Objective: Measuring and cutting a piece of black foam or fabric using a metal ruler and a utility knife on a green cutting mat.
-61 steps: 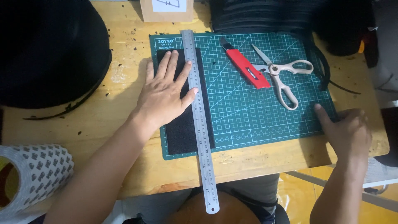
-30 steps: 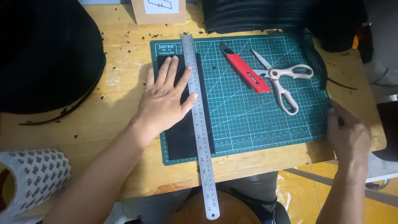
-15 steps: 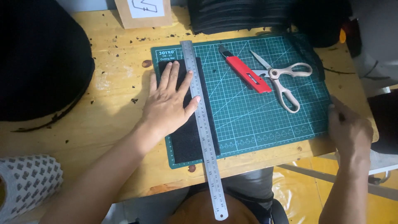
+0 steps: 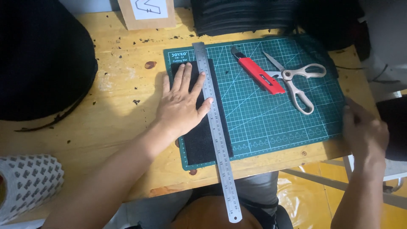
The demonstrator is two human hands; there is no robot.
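Note:
My left hand point(image 4: 181, 104) lies flat, fingers spread, on a black fabric strip point(image 4: 203, 142) and the edge of a long steel ruler point(image 4: 216, 131), both on a green cutting mat point(image 4: 271, 110). My right hand point(image 4: 364, 131) rests at the mat's right edge by the table corner, fingers curled; whether it holds anything is hidden. A red utility knife point(image 4: 256, 74) and beige-handled scissors point(image 4: 294, 80) lie on the mat's upper right, untouched.
A wooden table point(image 4: 123, 97) carries a large black roll point(image 4: 42, 59) at left, stacked black material point(image 4: 246, 17) at the back and a cardboard template point(image 4: 146, 12). A patterned white roll point(image 4: 27, 184) sits at bottom left.
My right hand slid from the mat's lower right corner out to the table's right edge. The left hand stayed pressed on the strip and ruler; the camera shifted slightly.

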